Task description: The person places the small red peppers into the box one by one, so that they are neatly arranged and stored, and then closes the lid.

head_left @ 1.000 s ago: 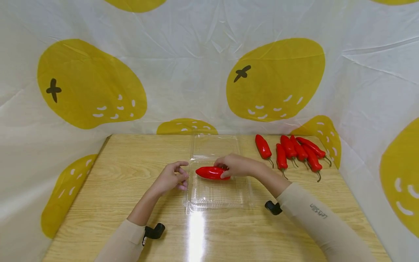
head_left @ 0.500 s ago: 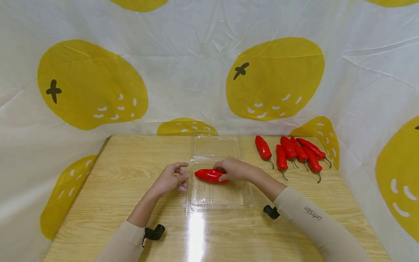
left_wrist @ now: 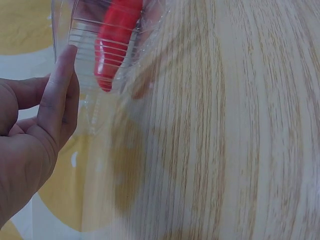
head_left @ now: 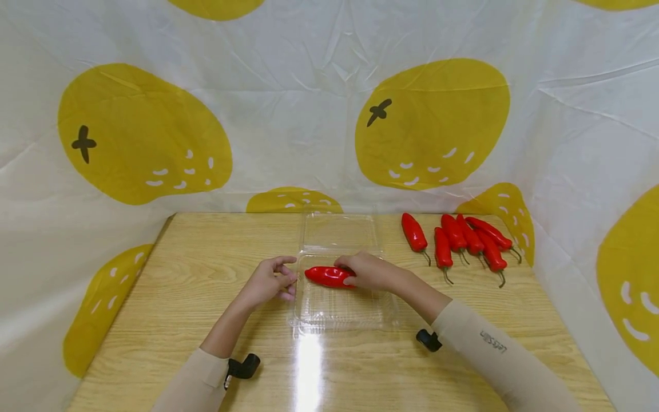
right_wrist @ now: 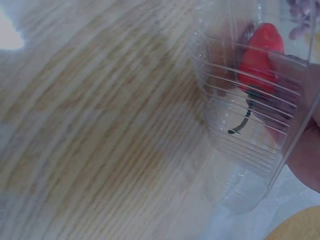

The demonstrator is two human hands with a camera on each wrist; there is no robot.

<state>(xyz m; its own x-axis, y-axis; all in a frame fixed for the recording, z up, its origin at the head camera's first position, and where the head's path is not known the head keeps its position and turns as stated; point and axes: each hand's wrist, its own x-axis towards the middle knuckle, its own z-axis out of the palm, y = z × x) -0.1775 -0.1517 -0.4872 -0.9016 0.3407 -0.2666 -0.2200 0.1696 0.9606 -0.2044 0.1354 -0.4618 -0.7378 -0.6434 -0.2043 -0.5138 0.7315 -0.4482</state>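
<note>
A red pepper (head_left: 329, 277) lies sideways in the base of a clear plastic clamshell box (head_left: 340, 317), its tip toward the left. My right hand (head_left: 372, 272) grips its stem end from above, thumb on the near side. Through the ribbed wall in the right wrist view, the green stem (right_wrist: 247, 118) of the pepper shows. My left hand (head_left: 269, 279) is at the box's left side, fingers spread and loosely bent, holding nothing. In the left wrist view a fingertip (left_wrist: 73, 51) comes right up to the clear wall. The box's lid (head_left: 338, 230) is folded back behind the base.
Several more red peppers (head_left: 453, 233) with green stems lie at the table's back right. The wooden table (head_left: 216, 240) meets a white cloth (head_left: 288, 131) printed with yellow fruit behind and at both sides. Black wrist cameras (head_left: 244, 366) sit below both forearms.
My right hand has lowered slightly with the pepper, which has shifted a little toward the left and the near side. The left hand stays in place.
</note>
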